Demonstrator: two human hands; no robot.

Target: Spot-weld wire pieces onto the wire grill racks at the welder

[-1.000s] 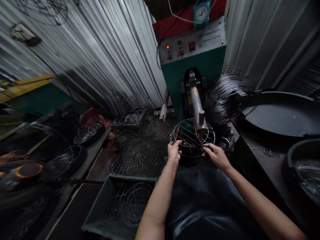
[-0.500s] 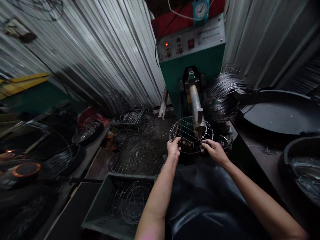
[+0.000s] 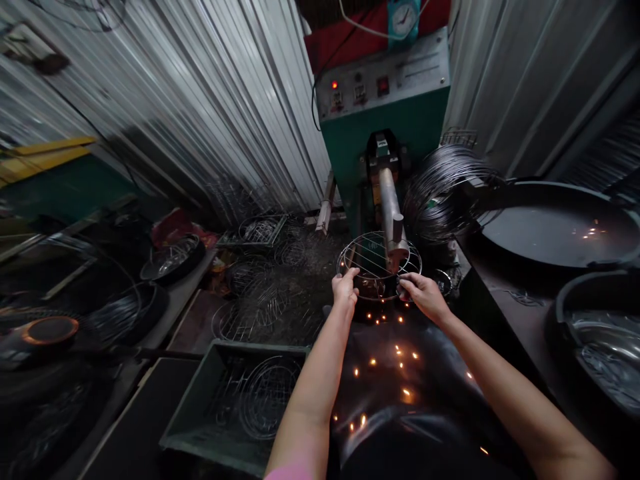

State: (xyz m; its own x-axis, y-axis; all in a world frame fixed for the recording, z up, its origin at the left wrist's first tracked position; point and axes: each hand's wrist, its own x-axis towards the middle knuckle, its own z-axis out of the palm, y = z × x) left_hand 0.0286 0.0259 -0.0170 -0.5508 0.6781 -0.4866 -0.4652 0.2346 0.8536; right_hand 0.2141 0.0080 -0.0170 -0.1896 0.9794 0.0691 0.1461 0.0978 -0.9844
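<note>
My left hand [image 3: 345, 287] is closed on the left near rim of a round wire rack [image 3: 371, 256], a ring crossed by thin parallel wires. At the rack's near right rim, my right hand [image 3: 423, 293] pinches; a small shiny bit shows at its fingertips, too small to make out. Just above those fingertips is the tip of a spot welder's metal arm [image 3: 391, 203], apparently meeting the rim. Orange sparks [image 3: 400, 353] scatter below the rack, in front of my black apron [image 3: 385, 400].
The welder's green cabinet [image 3: 385, 110] stands ahead, its red lamp lit. Right of it are a wire coil [image 3: 447, 193], a large dark pan [image 3: 560, 237] and a black tub [image 3: 565, 320]. A green crate [image 3: 185, 420] with wire racks sits at lower left. More wire pieces [image 3: 265, 300] litter the floor.
Sparks have burst out below the welder's tip, and glints show on the large pan. Both hands and the rack keep nearly the same place at the welder.
</note>
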